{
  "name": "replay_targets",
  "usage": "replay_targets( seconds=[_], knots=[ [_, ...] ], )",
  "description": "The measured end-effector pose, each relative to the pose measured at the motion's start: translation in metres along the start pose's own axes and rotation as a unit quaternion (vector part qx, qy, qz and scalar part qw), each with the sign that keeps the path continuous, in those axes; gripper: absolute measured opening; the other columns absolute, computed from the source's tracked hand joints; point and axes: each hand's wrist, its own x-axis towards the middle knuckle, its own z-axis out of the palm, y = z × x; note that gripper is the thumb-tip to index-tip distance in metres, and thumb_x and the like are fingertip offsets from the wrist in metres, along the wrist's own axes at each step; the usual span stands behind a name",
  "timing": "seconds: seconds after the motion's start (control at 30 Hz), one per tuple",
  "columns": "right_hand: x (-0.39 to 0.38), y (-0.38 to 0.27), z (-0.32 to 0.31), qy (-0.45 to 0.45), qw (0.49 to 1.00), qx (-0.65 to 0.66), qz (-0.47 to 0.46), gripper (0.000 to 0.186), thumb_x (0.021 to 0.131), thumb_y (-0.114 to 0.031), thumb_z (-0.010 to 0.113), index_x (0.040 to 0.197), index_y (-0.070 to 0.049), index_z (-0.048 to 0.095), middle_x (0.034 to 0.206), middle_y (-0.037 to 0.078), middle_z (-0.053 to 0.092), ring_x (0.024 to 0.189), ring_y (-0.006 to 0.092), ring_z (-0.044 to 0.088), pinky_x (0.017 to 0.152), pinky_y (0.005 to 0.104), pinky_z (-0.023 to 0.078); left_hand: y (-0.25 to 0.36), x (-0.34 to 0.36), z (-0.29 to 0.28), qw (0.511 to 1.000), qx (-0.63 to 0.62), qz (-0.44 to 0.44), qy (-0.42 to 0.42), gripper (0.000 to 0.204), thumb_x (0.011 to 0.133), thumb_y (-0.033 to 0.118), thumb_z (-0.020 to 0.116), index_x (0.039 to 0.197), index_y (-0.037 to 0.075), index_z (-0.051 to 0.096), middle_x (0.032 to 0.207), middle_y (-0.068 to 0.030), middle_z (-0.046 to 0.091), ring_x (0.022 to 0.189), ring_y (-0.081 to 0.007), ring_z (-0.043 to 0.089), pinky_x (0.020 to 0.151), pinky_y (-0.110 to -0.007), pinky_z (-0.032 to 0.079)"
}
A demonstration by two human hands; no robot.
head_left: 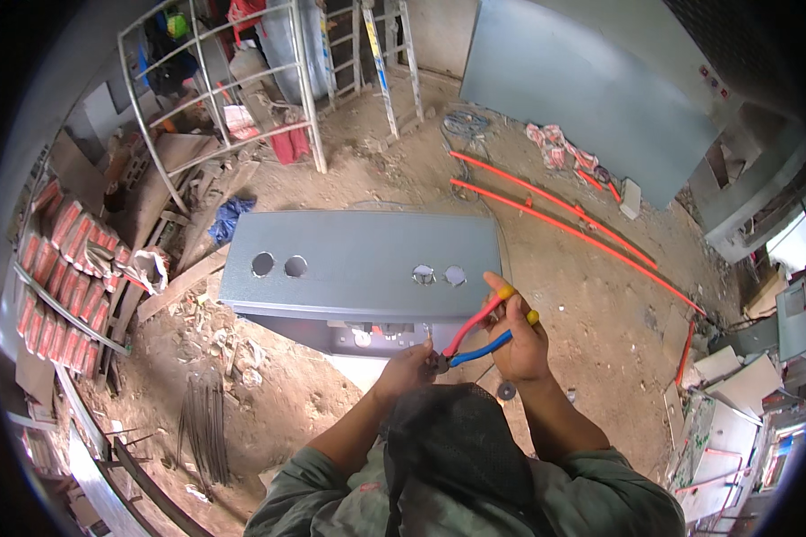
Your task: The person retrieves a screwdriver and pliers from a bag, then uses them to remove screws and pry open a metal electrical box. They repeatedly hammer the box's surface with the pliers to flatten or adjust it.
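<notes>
My right hand (pixel 519 345) grips a cutting tool (pixel 464 344) with red and blue handles and yellow ends, handles apart. My left hand (pixel 406 374) is closed at its dark jaws, pinching a small pale piece (pixel 427 332) that I cannot make out clearly. Both hands are at the front edge of a grey metal enclosure (pixel 358 242). Its top has several round cutouts (pixel 295 266); through the open front, small pale fittings show inside, partly hidden.
Stacked red-and-white sacks (pixel 67 277) and steel rods (pixel 204 421) lie left. A metal frame (pixel 215 107) and ladders (pixel 385 67) stand behind. Orange conduits (pixel 555 224) lie on the dirt floor (pixel 582 340) toward the right, near a large panel (pixel 582 80) and scrap boards (pixel 734 394).
</notes>
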Motion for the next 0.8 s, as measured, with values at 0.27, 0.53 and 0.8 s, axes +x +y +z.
replay_targets(
  seconds=[0.27, 0.53, 0.8],
  knots=[
    [0.004, 0.002, 0.031, -0.009, 0.998, 0.06, -0.035, 0.083, 0.105, -0.05, 0.058, 0.164, 0.0, 0.028, 0.152, 0.014, 0.048, 0.139, 0.0313, 0.049, 0.115, 0.0467, 0.039, -0.021, 0.028, -0.057, 0.986, -0.101, -0.133, 0.013, 0.042, 0.111, 0.045, 0.052, 0.111, 0.004, 0.064, 0.094, -0.0097, 0.068, 0.081, -0.0226, 0.065, 0.074, -0.04, 0.052],
    [-0.016, -0.03, -0.001, 0.134, 0.986, 0.053, -0.088, 0.085, 0.104, -0.052, 0.058, 0.166, -0.002, 0.026, 0.155, 0.014, 0.046, 0.142, 0.0318, 0.045, 0.12, 0.0508, 0.034, -0.082, 0.091, -0.191, 0.975, -0.097, -0.163, 0.115, 0.062, 0.111, 0.051, 0.047, 0.148, 0.001, 0.047, 0.143, -0.0251, 0.054, 0.133, -0.0398, 0.053, 0.11, -0.06, 0.043],
    [-0.022, -0.056, -0.018, 0.174, 0.981, -0.014, -0.084, 0.086, 0.105, -0.051, 0.058, 0.167, -0.001, 0.024, 0.158, 0.015, 0.045, 0.142, 0.0299, 0.047, 0.114, 0.0431, 0.038, -0.171, 0.047, -0.357, 0.929, 0.142, -0.233, 0.251, 0.06, 0.101, 0.055, 0.064, 0.143, 0.014, 0.056, 0.132, -0.0113, 0.06, 0.122, -0.0333, 0.058, 0.107, -0.069, 0.044]
  ],
)
